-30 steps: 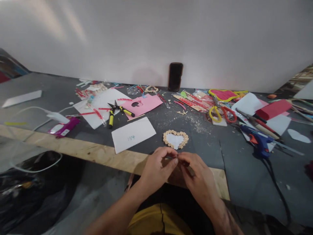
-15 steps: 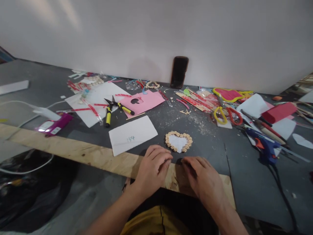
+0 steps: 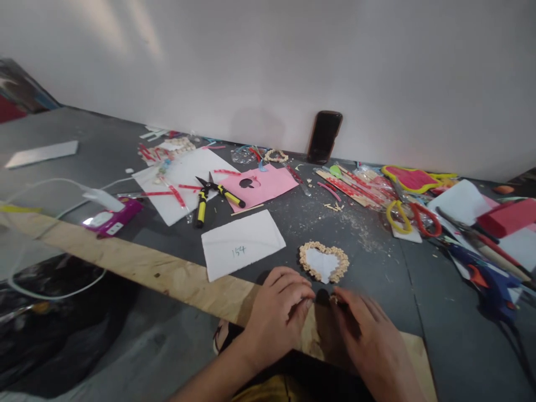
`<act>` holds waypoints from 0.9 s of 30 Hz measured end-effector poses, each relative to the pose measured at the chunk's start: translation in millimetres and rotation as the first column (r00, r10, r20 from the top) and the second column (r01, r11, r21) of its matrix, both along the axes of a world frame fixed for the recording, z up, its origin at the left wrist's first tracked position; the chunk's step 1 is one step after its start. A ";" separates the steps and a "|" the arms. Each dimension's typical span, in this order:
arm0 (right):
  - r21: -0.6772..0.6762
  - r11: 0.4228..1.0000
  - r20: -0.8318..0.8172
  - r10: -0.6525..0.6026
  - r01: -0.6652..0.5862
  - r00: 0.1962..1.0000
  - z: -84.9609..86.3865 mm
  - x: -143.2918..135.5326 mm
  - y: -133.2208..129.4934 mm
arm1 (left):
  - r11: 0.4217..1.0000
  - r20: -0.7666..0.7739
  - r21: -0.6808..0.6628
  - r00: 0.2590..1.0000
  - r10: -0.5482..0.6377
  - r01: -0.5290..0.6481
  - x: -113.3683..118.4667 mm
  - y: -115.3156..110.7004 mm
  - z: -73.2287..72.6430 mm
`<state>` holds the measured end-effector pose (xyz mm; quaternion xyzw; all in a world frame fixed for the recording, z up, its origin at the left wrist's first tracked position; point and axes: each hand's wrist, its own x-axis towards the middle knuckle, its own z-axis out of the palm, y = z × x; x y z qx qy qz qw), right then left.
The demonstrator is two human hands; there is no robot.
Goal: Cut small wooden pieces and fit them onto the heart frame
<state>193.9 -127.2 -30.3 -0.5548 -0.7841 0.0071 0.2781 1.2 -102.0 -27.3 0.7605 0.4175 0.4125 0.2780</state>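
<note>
A heart-shaped piece (image 3: 321, 264) of white paper, edged with small beige bits, lies flat on the grey tabletop just beyond my hands. My left hand (image 3: 281, 310) is closed at the table's front edge, thumb against the curled fingers; whatever it may hold is hidden. Across a small gap, my right hand (image 3: 372, 329) is slightly blurred and pinches a tiny beige piece (image 3: 334, 300) between thumb and fingertips. To the left of the heart lies a white card (image 3: 243, 237) marked 154.
Yellow-handled pliers (image 3: 201, 209) rest beside pink paper (image 3: 272, 184). A phone (image 3: 325, 137) leans against the wall. At right are scissors (image 3: 426, 219), a blue glue gun (image 3: 496, 287) with its cord, and red-and-white sticks (image 3: 355, 187). A purple power strip (image 3: 113, 218) sits left.
My view has swung, so the whole table appears farther right and lower. Both hands stay close to the front edge below the heart, and a beige piece now shows at my right fingertips.
</note>
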 end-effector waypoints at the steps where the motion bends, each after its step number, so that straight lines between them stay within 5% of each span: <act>1: 0.006 1.000 -0.004 -0.010 0.010 1.000 -0.4 -0.1 0.0 | 1.000 0.001 -0.002 1.000 -0.004 0.004 -0.2 0.1 0.8; 15: 0.000 0.999 0.016 -0.036 0.036 0.999 5.2 -1.7 -4.6 | 1.000 0.002 0.022 1.000 -0.020 0.020 -1.3 -0.6 0.4; 22: 0.062 0.996 0.097 -0.075 0.069 0.992 17.7 -5.0 -2.8 | 0.999 0.019 0.037 1.000 -0.002 0.001 0.0 1.0 -1.0; 27: 0.134 0.990 0.115 -0.049 0.033 0.992 11.7 -7.3 4.4 | 1.000 0.016 0.019 1.000 -0.016 0.016 -1.3 1.1 1.2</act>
